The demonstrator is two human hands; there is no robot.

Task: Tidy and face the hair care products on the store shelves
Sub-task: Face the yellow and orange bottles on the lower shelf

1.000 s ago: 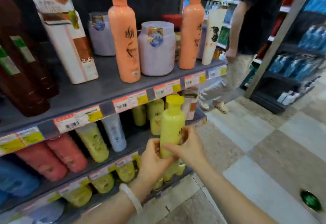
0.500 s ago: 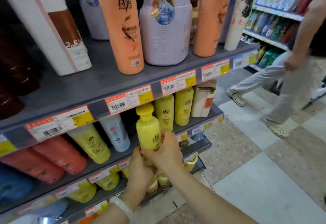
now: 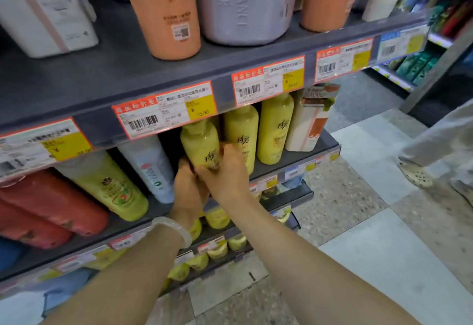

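A yellow shampoo bottle (image 3: 199, 143) stands upright on the middle shelf (image 3: 291, 160), its cap hidden behind the price rail. My left hand (image 3: 188, 186) grips its lower left side. My right hand (image 3: 226, 173) grips its lower front and right side. Two matching yellow bottles (image 3: 275, 125) stand to its right. A white-blue bottle (image 3: 151, 166) and a leaning yellow-green bottle (image 3: 107, 186) are to its left.
The upper shelf (image 3: 110, 81) carries orange bottles (image 3: 166, 12), a lilac tub (image 3: 240, 4) and a white box (image 3: 48, 12). Red bottles (image 3: 48, 209) lie at the left. Lower shelves hold small yellow packs (image 3: 217, 250). A person's leg and shoe (image 3: 414, 173) are on the right aisle floor.
Both hands carried the yellow bottle up and back under the price rail onto the middle shelf, beside the matching bottles. The view moved closer. The passer-by moved right.
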